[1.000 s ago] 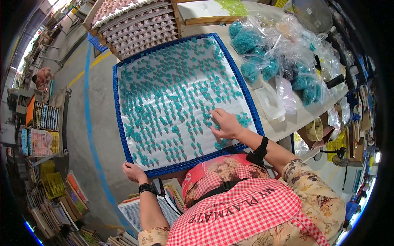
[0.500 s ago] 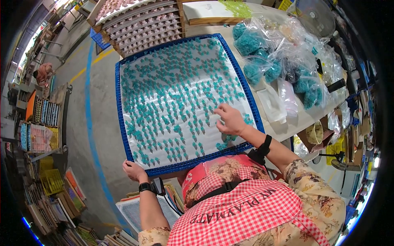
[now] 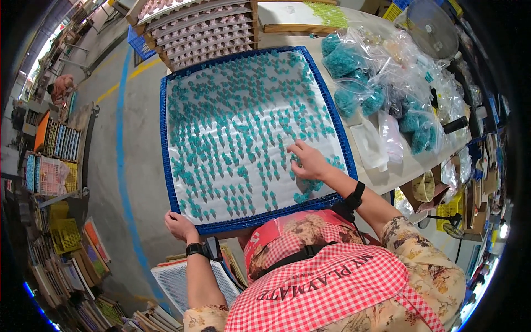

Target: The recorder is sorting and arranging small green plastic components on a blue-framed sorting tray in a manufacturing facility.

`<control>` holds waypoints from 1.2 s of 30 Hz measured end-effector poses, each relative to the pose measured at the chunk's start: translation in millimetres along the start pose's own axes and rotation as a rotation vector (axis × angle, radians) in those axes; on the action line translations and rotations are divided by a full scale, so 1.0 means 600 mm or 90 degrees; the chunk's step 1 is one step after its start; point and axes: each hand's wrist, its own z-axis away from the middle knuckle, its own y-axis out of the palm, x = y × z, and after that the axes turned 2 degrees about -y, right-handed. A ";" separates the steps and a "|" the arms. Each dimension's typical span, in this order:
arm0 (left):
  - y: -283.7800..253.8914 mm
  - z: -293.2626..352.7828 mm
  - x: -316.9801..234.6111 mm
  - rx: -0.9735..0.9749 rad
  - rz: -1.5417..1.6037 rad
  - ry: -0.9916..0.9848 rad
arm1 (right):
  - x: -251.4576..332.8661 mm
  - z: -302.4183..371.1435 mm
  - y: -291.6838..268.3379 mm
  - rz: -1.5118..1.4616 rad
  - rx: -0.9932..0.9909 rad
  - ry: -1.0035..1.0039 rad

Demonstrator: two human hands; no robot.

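A wide tray point(image 3: 258, 216) with a blue mesh rim and a white sheet lies in front of me. Rows of small teal pieces point(image 3: 238, 141) stand on the sheet, crowded at the far end and more spaced at the near end. My left hand point(image 3: 180, 226) is closed on the tray's near left corner, fingers curled at the rim. Over the right side of the sheet hovers my right hand point(image 3: 307, 163), thumb and bent forefinger apart, with nothing visible between them. A small cluster of teal pieces point(image 3: 301, 197) lies below it, partly hidden by my wrist.
Clear bags of teal pieces point(image 3: 343, 58) pile up on the table point(image 3: 406, 167) to the right. Stacked trays of pale pink pieces point(image 3: 202, 36) stand behind the tray. Shelving point(image 3: 61, 141) and another person point(image 3: 62, 88) are far left. A fan point(image 3: 452, 224) stands low right.
The whole view has shifted slightly. My left hand stays at the tray corner, and my right hand keeps nearly the same place and pose over the sheet.
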 end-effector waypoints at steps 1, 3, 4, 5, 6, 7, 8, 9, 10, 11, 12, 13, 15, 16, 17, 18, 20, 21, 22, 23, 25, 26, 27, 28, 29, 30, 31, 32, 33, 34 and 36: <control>0.000 -0.001 0.000 0.000 0.003 0.003 | 0.011 -0.003 -0.004 0.000 0.001 -0.002; 0.000 0.000 0.001 -0.002 0.001 0.009 | 0.027 -0.009 -0.006 0.019 -0.029 -0.043; 0.001 -0.001 0.001 -0.004 0.000 0.017 | 0.025 -0.012 -0.002 0.019 -0.031 -0.041; 0.002 -0.001 0.002 -0.003 0.000 0.020 | 0.019 -0.016 0.008 0.047 -0.042 -0.070; 0.003 -0.001 0.004 -0.005 -0.003 0.022 | 0.016 -0.020 0.015 0.075 -0.051 -0.099; 0.004 -0.002 0.006 -0.007 -0.007 0.024 | 0.013 -0.021 0.021 0.074 -0.053 -0.097; 0.005 -0.004 0.009 -0.008 -0.008 0.026 | 0.010 -0.022 0.026 0.070 -0.083 -0.124; 0.004 -0.004 0.009 -0.002 -0.002 0.025 | 0.007 -0.024 0.030 0.067 -0.111 -0.152; 0.004 -0.004 0.009 0.004 0.004 0.024 | 0.002 -0.024 0.032 0.066 -0.111 -0.152; 0.005 -0.003 0.008 0.004 0.004 0.024 | -0.005 -0.023 0.031 0.034 -0.080 -0.162; 0.005 -0.002 0.005 -0.004 0.005 0.022 | -0.007 -0.022 0.028 0.001 -0.049 -0.171; 0.004 0.000 0.003 -0.011 0.006 0.021 | -0.009 -0.019 0.025 0.001 -0.048 -0.172; 0.006 -0.003 0.007 -0.008 0.009 0.022 | -0.008 -0.015 0.017 -0.031 0.040 -0.235; 0.006 -0.004 0.009 -0.004 0.012 0.024 | -0.002 -0.014 0.015 -0.031 0.041 -0.236; 0.007 -0.005 0.012 -0.005 0.012 0.023 | 0.006 -0.012 0.016 -0.066 0.023 -0.223; 0.007 -0.004 0.009 -0.008 0.013 0.020 | 0.012 -0.010 0.016 -0.099 0.003 -0.209; 0.006 -0.001 0.005 -0.011 0.014 0.017 | 0.021 -0.009 0.022 -0.068 -0.023 -0.214; 0.006 -0.001 0.005 -0.013 0.009 0.022 | 0.026 -0.010 0.026 -0.040 -0.050 -0.219; 0.006 -0.002 0.004 -0.016 0.004 0.027 | 0.031 -0.012 0.031 -0.040 -0.050 -0.219; 0.005 -0.001 0.004 -0.016 0.004 0.027 | 0.036 -0.014 0.036 -0.018 -0.044 -0.205; 0.006 -0.001 0.005 -0.016 0.007 0.024 | 0.032 -0.015 0.045 0.004 -0.037 -0.191; 0.006 -0.002 0.005 -0.016 0.007 0.024 | 0.028 -0.015 0.047 -0.011 -0.008 -0.197; 0.007 -0.002 0.008 -0.018 0.006 0.027 | 0.023 -0.015 0.048 -0.026 0.023 -0.204; 0.007 -0.002 0.010 -0.019 0.006 0.030 | 0.017 -0.013 0.046 -0.026 0.025 -0.205; 0.008 -0.004 0.011 -0.019 0.006 0.028 | 0.010 -0.010 0.043 -0.041 0.027 -0.241; 0.009 -0.004 0.011 -0.023 0.007 0.032 | 0.012 -0.009 0.039 -0.056 0.031 -0.277; 0.010 -0.004 0.012 -0.026 0.009 0.035 | 0.015 -0.009 0.037 -0.057 0.034 -0.278; 0.010 -0.004 0.012 -0.026 0.007 0.033 | 0.018 -0.007 0.034 -0.049 0.040 -0.274; 0.010 -0.005 0.011 -0.022 0.014 0.028 | 0.022 -0.007 0.029 -0.041 0.044 -0.269; 0.009 -0.004 0.009 -0.018 0.021 0.023 | 0.025 -0.008 0.031 -0.041 0.044 -0.268; 0.006 -0.002 0.009 -0.015 0.022 0.035 | 0.031 -0.008 0.037 -0.011 0.033 -0.242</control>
